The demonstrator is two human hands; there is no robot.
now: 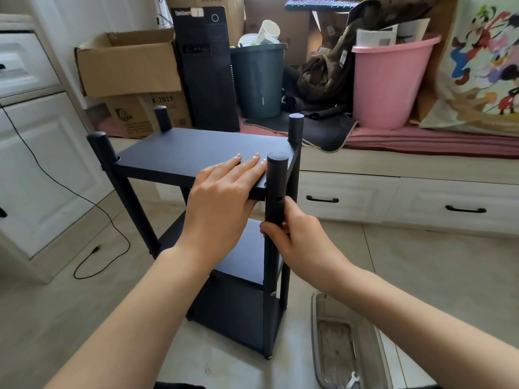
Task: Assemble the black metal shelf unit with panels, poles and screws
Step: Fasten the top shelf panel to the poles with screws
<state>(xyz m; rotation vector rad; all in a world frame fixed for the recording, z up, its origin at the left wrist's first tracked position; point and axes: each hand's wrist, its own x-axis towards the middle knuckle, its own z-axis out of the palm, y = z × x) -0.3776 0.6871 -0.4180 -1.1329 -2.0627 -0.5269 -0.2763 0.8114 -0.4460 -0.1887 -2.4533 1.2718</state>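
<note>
A black metal shelf unit stands upright on the floor, with three panels between four poles. My left hand lies on the top panel near its front right corner, fingers straight on top and the thumb under the front edge. My right hand grips the front right pole just below the top panel. A small hole shows in that pole beside the panel edge. A screw head sits lower on the same pole.
A clear plastic tray with a small wrench lies on the floor at the lower right. Behind stand cardboard boxes, a computer tower, a dark bin and a pink tub. A black cable trails at the left.
</note>
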